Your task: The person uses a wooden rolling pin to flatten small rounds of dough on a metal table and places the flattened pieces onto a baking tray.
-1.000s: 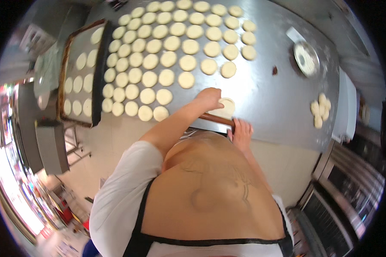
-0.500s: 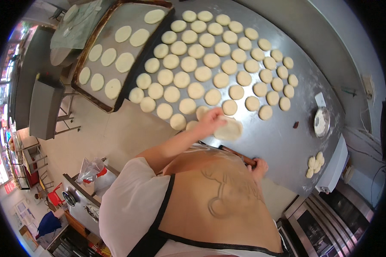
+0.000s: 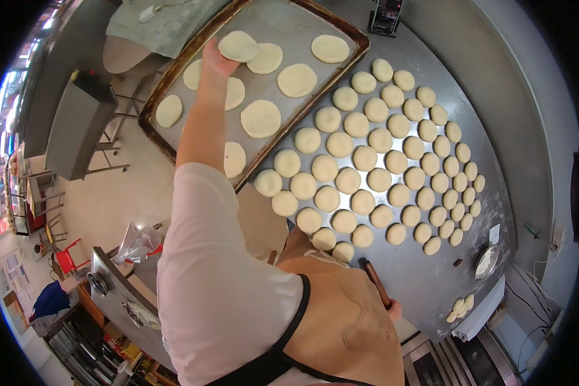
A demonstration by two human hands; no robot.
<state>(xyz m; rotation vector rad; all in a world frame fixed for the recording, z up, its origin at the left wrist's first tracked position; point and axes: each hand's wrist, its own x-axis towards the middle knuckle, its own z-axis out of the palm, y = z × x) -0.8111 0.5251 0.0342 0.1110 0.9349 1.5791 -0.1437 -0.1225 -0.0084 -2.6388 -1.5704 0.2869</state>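
Note:
My left arm reaches far forward over the baking tray [image 3: 264, 87], with my left hand [image 3: 217, 62] closed on a flat dough disc [image 3: 238, 46]. The disc overlaps another flat dough disc [image 3: 267, 58] in this view; whether they touch I cannot tell. More flattened discs lie spread on the tray, some partly covered by my forearm. Close to my apron, my right hand [image 3: 395, 311] grips a wooden rolling pin [image 3: 377, 283] at its near end. Beyond it, many thick dough rounds [image 3: 379, 180] sit in rows on the metal table [image 3: 424, 276].
A bowl of white flour [image 3: 486, 262] stands at the table's right side, with a small dark object [image 3: 457, 262] beside it. Small dough pieces [image 3: 460, 308] cluster at the near right corner. A black stand [image 3: 385, 16] is at the far edge.
My left hand has carried the flat disc from the table's near edge forward and left to above the tray. The view has turned left. My right hand still holds the rolling pin.

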